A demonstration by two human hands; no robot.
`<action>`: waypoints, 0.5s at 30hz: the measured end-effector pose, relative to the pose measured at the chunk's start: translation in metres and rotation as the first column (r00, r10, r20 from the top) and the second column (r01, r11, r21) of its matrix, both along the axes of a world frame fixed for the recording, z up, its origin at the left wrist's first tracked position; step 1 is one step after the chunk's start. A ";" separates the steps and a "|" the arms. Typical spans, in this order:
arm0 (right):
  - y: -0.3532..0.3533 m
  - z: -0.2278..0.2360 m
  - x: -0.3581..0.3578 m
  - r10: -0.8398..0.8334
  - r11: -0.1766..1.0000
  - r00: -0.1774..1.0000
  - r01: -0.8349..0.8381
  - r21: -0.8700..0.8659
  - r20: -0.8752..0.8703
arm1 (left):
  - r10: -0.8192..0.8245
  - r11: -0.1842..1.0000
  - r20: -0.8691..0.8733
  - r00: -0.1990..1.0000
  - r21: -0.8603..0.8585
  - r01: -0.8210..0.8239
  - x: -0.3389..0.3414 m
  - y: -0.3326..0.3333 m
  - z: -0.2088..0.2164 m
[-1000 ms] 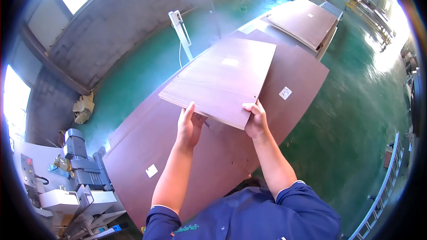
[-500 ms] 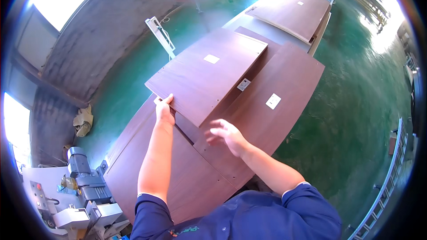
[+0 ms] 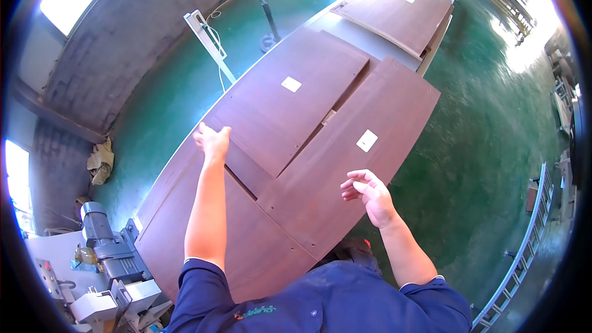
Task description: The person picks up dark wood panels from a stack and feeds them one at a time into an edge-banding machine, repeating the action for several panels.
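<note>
A brown wooden panel (image 3: pixel 280 111) with a white label lies on other brown boards. My left hand (image 3: pixel 213 140) is at its near left corner, fingers and thumb apart, gripping nothing; I cannot tell whether it touches the surface. To the right lies a second labelled brown panel (image 3: pixel 388 108), parted from the first by a narrow dark gap. Over this panel's near right edge hovers my right hand (image 3: pixel 371 197), its fingers loosely bent and apart, holding nothing. Closer to me is a large brown board (image 3: pixel 234 234) with small holes near its right edge.
Farther along, another brown panel (image 3: pixel 401 9) rests on a grey surface. A grey motor machine (image 3: pixel 114 253) stands at the lower left. On the left are a white post (image 3: pixel 209 43) and a fan (image 3: pixel 262 6). A metal roller track (image 3: pixel 521 259) runs along the right.
The labelled panel has gone from raised and tilted to lying down, narrowing the gap beside it. My left hand has let go of its corner. My right hand has moved right, away from it.
</note>
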State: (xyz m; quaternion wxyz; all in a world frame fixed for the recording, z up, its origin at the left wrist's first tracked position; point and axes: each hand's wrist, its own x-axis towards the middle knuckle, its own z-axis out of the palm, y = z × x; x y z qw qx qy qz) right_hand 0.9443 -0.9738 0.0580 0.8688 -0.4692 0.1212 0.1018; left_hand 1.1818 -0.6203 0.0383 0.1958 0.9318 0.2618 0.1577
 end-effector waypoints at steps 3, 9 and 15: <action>-0.004 -0.009 -0.005 -0.062 0.998 0.996 0.063 0.014 -0.063 | -0.300 0.952 -0.026 0.954 -0.071 0.298 0.008 -0.009 0.001; -0.021 -0.061 0.003 -0.416 0.739 0.906 0.384 -0.553 0.074 | -0.587 0.785 -0.346 0.732 -0.021 0.619 -0.023 -0.082 -0.034; -0.064 -0.119 0.006 -0.588 0.014 0.748 0.391 -0.920 0.309 | -0.633 0.652 -0.384 0.672 0.203 0.730 -0.038 -0.086 -0.053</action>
